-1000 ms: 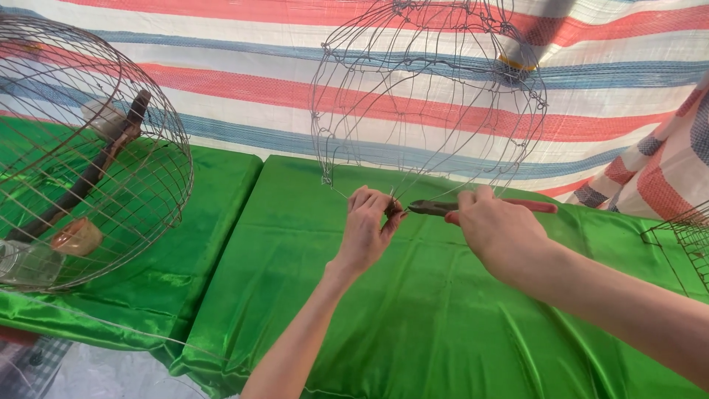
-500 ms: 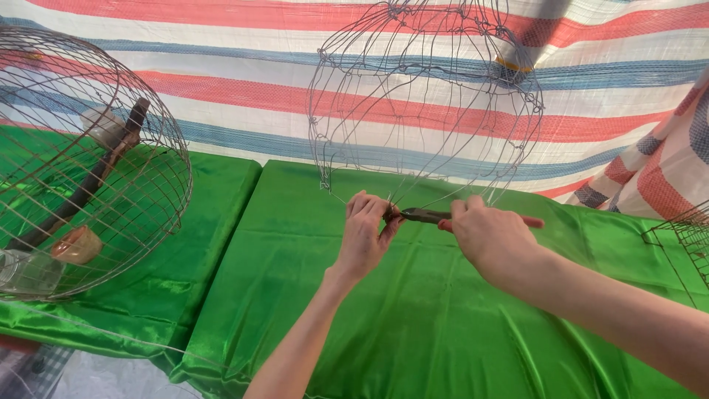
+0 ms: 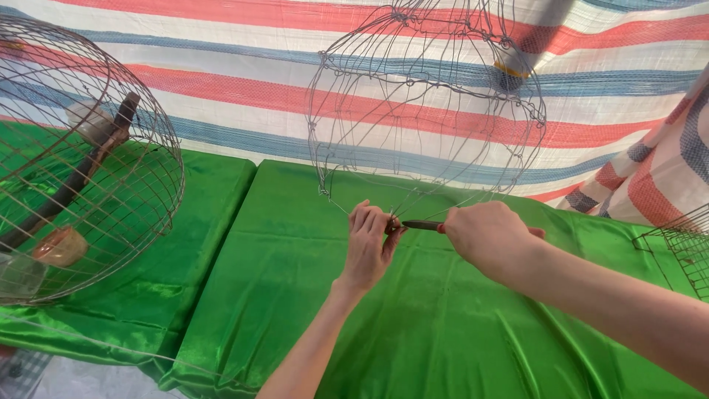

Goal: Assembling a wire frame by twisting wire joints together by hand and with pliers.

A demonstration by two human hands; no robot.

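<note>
A person stands over a tabletop (image 3: 413, 340) draped in shiny green cloth, working on a half-built wire cage (image 3: 428, 111). The cage is an open dome of thin grey wire, standing upright near the tabletop's far edge, in front of a red, white and blue striped tarp (image 3: 221, 89).

The left hand (image 3: 369, 240) has its fingers (image 3: 360, 219) pinched closed around loose wire ends at the cage's lower front rim. The right hand (image 3: 489, 235) is wrapped tightly around the red handles of a pair of pliers (image 3: 422, 224), whose dark tip meets the wire right at the left fingertips.

The cage looks very light and springy. Its thin wires would likely bend under pressure, and the cut ends look sharp. A hold on the thicker rim hoop, or close beside a joint as the left hand does now, seems safest.

To the left, a finished round cage (image 3: 81, 162) lies tilted on its side, with a brown wooden perch (image 3: 88, 166) and a small cup (image 3: 60, 245) inside it. The corner of another wire frame (image 3: 679, 251) shows at the right edge.

Compared with half a second ago, both hands have stayed at the same joint on the rim. The pliers have kept their near-level angle, and the dome has not visibly shifted.
</note>
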